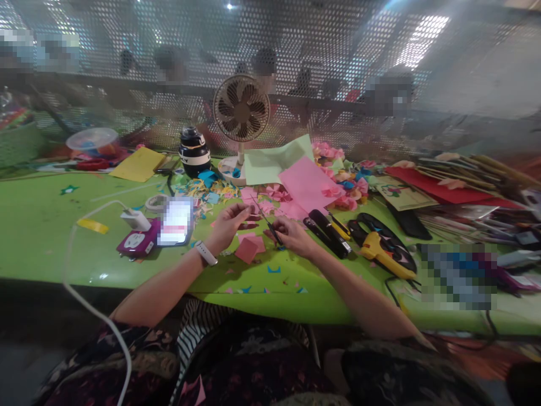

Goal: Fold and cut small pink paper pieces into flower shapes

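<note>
Grip: While the right hand (295, 237) curls round the handles of a slim, dark pair of scissors (270, 225), the left hand (228, 223) is bent opposite it, thumb and forefinger brought close together; whether a bit of paper is pinched there is too small to tell.
Blades: the scissors sit between the hands, above the surface (38, 225), slanting away from the body with their tip near the left fingertips.
Wrist: a white watch (205, 252) circles the left one.
Pink squares: small paper squares (247, 251) overlap on the green surface, just nearer the body than the gap between the hands.
Beyond the fingers: a large pink sheet (304, 183) overlaps a pale green sheet (268, 163), with a heap of paper petals (349, 200) beside them.
Right side: a black stapler (331, 235) lies near the right hand, and farther out a yellow glue gun (389, 260) rests on a dark, rounded thing that is hard to make out; a red sheet (456, 194) lies among the clutter at the far right.
Left side: a phone (175, 220) with a lit screen lies beside a purple socket box (135, 242), which has a white plug (137, 220) in it.
Back: a fan (242, 110) stands before a mesh screen (316, 28), a dark bottle (194, 158) to its left.
Lap: one pink scrap (194, 391) lies on the dark clothing.
</note>
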### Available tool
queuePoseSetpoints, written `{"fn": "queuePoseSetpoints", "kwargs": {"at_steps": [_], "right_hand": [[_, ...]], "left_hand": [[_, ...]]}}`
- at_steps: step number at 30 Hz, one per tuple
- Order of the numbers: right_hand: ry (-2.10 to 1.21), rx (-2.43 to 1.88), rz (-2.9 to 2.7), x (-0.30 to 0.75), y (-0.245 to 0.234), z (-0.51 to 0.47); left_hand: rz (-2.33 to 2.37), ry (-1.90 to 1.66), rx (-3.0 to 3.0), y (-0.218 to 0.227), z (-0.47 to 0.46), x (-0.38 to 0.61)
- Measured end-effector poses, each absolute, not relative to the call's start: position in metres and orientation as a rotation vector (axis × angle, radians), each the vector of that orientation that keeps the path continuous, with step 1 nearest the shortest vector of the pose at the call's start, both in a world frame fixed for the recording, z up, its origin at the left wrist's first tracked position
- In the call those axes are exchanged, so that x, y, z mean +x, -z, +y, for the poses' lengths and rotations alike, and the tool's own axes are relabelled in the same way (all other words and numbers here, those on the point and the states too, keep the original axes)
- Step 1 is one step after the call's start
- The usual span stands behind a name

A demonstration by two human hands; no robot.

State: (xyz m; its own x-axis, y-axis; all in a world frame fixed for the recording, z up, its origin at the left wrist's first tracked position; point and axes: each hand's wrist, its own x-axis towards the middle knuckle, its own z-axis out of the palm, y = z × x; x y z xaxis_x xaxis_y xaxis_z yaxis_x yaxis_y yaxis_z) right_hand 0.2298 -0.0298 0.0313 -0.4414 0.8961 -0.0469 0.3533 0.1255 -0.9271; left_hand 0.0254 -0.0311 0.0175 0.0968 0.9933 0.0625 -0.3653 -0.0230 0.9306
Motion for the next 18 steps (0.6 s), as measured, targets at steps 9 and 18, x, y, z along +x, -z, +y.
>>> {"fn": "queuePoseSetpoints", "kwargs": {"at_steps": [9,18], "right_hand": [[-1.359,-1.19,-1.844,0.2324,-0.0301,-0.0279],[-1.292,-1.158,-1.945,0.2349,-0.0346,-0.0273]], "left_hand": [[0.876,-1.301,0.99,-0.0209,-0.0305,0.0243],[0.899,-1.257,1.07,-0.0221,-0.0318,0.0217]]}}
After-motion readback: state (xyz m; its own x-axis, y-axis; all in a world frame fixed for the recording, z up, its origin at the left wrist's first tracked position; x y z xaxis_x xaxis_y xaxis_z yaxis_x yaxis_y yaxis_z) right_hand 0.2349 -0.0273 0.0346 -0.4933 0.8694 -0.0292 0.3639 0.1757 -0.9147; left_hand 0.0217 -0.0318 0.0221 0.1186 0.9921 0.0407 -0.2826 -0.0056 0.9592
